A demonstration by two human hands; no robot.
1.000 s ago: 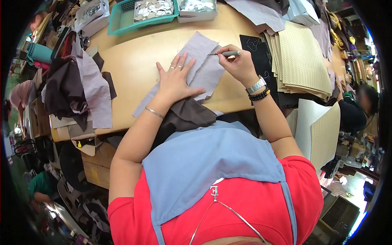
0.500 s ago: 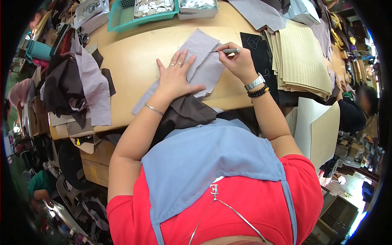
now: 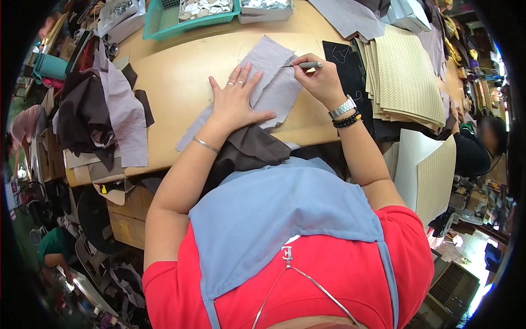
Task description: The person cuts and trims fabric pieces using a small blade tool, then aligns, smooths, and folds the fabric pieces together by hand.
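Observation:
My left hand (image 3: 236,103) lies flat with fingers spread on a thin lilac-grey sheet (image 3: 267,55), which looks like cloth or soft leather. A second lilac-grey piece (image 3: 283,97) overlaps it on the right. Between the thumb and fingers of my right hand (image 3: 320,79) is a slim grey pen-like tool (image 3: 310,64). Its thin tip points left and meets the edge of the lilac-grey material; whether it is a pen or an awl is unclear. Dark brown material (image 3: 252,148) bunches below my left hand at the table's front edge.
Under my hands is a pale wooden table (image 3: 181,82). Brown and lilac pieces (image 3: 85,107) are heaped at left. A teal basket (image 3: 164,33) and a box of small parts (image 3: 266,11) stand behind. Cream woven-pattern sheets (image 3: 402,77) lie right. Another person (image 3: 474,148) is at far right.
Both hands keep almost the same places. The tool's tip has shifted very slightly along the edge of the material, and the view has moved a little.

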